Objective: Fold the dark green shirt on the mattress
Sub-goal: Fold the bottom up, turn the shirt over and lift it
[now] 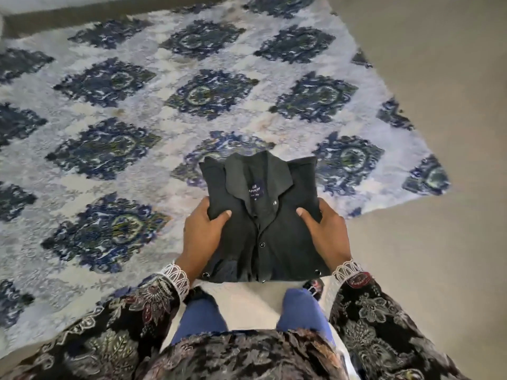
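- Shirt (263, 215), dark green and close to black in this light, is already folded into a compact rectangle, collar up and facing away from us, placket and snap buttons running down the middle.
- We hold it in the air in front of our body, above the patterned blue-and-white mattress cover (109, 111) and the plain floor (439, 78) on the right; it does not seem to touch either surface.
- Our left hand (204, 237) grips the left edge: thumb lying on top of the cloth, fingers curled under and hidden.
- Our right hand (325, 234) grips the right edge the same way, thumb on top near the collar, fingers out of sight beneath.
- Handling, as we judge it: the fabric is soft, light and limp, so the folded bundle keeps its shape only while it is supported from both sides. A one-handed hold would likely let the layers sag and slide open.
- The best places to hold are the two side edges where the layers stack thickest, pinching all layers together; the collar and the bottom hem with its snaps are looser.
- The fold looks essentially done; what seems left is laying the bundle flat on the mattress, lowering both sides evenly so nothing unfolds.
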